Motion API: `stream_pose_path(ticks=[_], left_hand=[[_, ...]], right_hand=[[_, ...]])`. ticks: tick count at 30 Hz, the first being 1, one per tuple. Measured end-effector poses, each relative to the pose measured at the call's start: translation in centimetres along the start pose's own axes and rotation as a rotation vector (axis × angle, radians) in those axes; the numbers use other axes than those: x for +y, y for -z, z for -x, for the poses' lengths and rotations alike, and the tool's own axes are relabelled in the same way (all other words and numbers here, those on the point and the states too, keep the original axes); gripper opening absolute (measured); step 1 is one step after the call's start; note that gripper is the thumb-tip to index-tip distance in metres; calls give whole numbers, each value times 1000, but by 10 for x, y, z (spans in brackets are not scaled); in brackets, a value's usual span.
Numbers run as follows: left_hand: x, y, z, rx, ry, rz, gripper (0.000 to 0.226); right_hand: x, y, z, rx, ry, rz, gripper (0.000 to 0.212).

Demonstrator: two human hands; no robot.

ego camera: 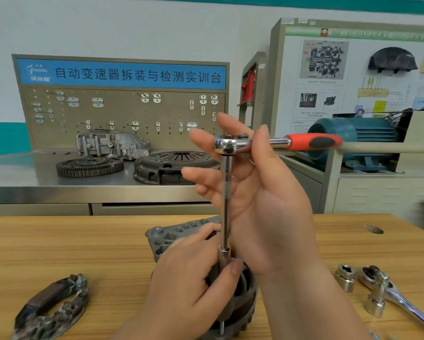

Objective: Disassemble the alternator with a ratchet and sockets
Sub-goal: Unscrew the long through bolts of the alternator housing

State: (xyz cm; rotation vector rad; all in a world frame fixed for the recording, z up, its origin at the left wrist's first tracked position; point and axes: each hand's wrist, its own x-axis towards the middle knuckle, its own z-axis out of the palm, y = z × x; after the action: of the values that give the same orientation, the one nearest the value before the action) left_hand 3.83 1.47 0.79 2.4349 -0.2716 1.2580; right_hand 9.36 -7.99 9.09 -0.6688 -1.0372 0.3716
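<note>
Loosening step: left hand [188, 285] fingers clamped on alternator [246, 298]; right hand [262, 200] fingers apart against ratchet [279, 142] above alternator. Next probably needs handle grip.

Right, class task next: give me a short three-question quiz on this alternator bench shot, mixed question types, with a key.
1. True or false: the orange-handled ratchet lies flat on the wooden table.
2. Which hand grips the socket on the alternator? A left hand; B right hand; C neither.
3. Fill in: the loose socket and second ratchet lie to the person's ____.
Key: 1 false, it sits atop the extension bar; 2 A; 3 right.
</note>
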Motion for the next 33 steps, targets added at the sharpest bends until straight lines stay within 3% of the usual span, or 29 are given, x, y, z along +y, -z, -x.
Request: stream_pose_path(ticks=[4,12,18,23,27,31,33], left_hand=[[1,0,1,20,21,-14,25],[1,1,0,-7,-7,47,28],[0,-1,0,24,1,33,25],[1,1,0,-5,-11,40,27],[-1,-1,1,-5,-25,58,25],[-4,-3,3,-7,-9,41,22],[-4,-3,3,-14,1,24,23]], right_hand=[[-1,-4,2,1,102,134,26],[-1,-2,1,-9,-2,-42,43],[0,-2,3,72,193,247,25],[-1,-5,1,43,80,53,29],[-2,-1,0,63,18,-32,48],[0,0,0,91,166,225,24],[0,0,1,107,273,356,23]])
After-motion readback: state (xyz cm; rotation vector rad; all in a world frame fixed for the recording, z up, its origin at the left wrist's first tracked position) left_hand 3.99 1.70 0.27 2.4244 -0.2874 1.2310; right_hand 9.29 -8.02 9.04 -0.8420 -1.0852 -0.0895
